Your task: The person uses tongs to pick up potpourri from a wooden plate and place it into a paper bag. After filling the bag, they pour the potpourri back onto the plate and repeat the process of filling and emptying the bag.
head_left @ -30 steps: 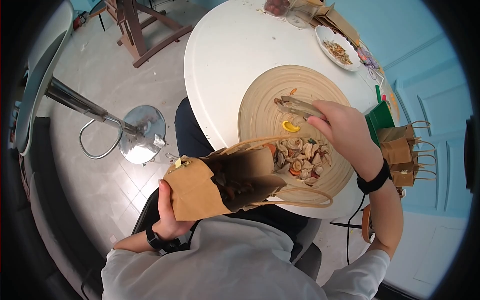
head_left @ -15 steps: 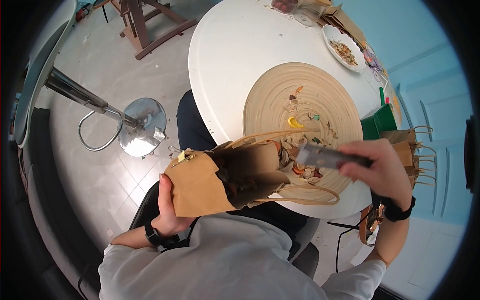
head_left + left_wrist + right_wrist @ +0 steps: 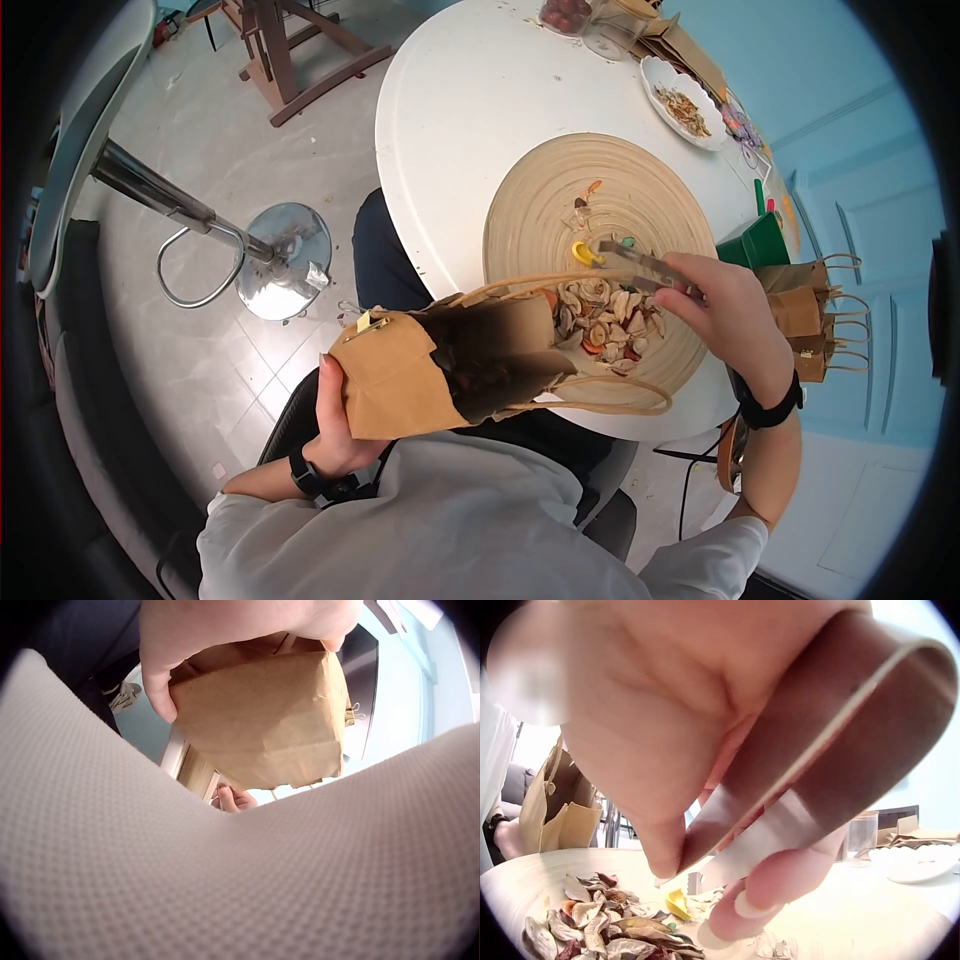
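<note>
My left hand [image 3: 335,435] grips the base of a brown paper bag [image 3: 390,385], tilted on its side with its mouth toward the plate. Dark bits lie in the bag's shadowed inside. In the left wrist view, fingers and thumb wrap the bag [image 3: 262,720]. My right hand [image 3: 735,320] pinches metal tongs [image 3: 885,742] over the round wooden plate [image 3: 530,185]. Their tips stand right by a yellow curved piece [image 3: 584,254]. A heap of dried petals and slices [image 3: 610,325] lies on the plate's near side, at the bag's mouth.
Farther back on the white table [image 3: 440,130] are a scalloped white dish [image 3: 655,75] with dried bits, a clear jar [image 3: 610,35] and a tub of red fruit [image 3: 566,15]. A green container [image 3: 755,243] and small paper bags [image 3: 800,315] stand right. A stool base [image 3: 285,260] is left.
The tongs went from the plate's far part to over the heap, then back up beside the yellow piece. My left hand keeps the bag in nearly the same place.
</note>
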Demonstrator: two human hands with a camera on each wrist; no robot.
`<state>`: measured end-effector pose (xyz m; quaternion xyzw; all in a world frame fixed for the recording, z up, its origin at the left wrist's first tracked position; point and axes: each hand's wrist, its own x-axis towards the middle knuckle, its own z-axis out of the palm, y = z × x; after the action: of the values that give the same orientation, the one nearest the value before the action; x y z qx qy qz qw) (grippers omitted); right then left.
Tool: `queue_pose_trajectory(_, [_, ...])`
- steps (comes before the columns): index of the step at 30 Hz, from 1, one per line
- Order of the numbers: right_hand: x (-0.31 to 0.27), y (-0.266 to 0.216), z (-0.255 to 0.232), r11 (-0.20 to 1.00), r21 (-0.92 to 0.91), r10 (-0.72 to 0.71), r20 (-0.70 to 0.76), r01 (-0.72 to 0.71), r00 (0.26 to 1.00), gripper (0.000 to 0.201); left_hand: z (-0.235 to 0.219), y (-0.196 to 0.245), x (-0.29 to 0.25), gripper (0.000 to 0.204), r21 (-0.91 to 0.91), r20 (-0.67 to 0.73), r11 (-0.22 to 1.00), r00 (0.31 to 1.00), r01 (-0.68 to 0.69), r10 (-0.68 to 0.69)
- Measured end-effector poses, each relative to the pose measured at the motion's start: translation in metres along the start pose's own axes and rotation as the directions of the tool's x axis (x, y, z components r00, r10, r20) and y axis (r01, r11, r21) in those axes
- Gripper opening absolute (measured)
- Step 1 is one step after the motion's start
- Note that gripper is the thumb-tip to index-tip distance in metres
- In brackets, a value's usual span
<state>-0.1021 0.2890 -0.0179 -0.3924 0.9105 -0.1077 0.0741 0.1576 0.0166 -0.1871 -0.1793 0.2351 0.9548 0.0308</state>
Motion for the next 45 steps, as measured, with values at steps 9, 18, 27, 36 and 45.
queue_pose_trajectory(9, [0.002,0.002,0.012,0.99,-0.091,-0.116,-0.041,0.112,0.992,0.023,0.0,0.002,0.0,0.086,-0.011,0.046,1.0,0.999,0.0,0.001])
queue_pose_trajectory(18, [-0.018,-0.017,-0.034,0.871,0.423,0.143,0.27,-0.25,0.952,0.026,0.001,0.0,0.001,0.085,0.004,0.034,1.0,0.999,-0.025,0.025])
queue_pose_trajectory(27, [-0.012,-0.028,-0.027,0.86,0.503,0.014,0.152,-0.089,0.988,0.03,-0.007,-0.001,-0.001,0.083,-0.003,0.021,0.999,0.999,-0.035,0.036])
queue_pose_trajectory(36, [0.0,-0.021,0.012,0.961,0.274,0.005,0.141,-0.044,0.99,0.026,0.007,0.002,-0.001,0.082,0.053,-0.081,0.994,0.991,-0.098,0.102])
queue_pose_trajectory(45, [0.005,-0.017,0.004,0.958,0.286,-0.045,0.146,0.002,0.988,0.024,0.011,0.006,-0.002,0.086,0.032,-0.088,0.993,0.989,-0.116,0.118])
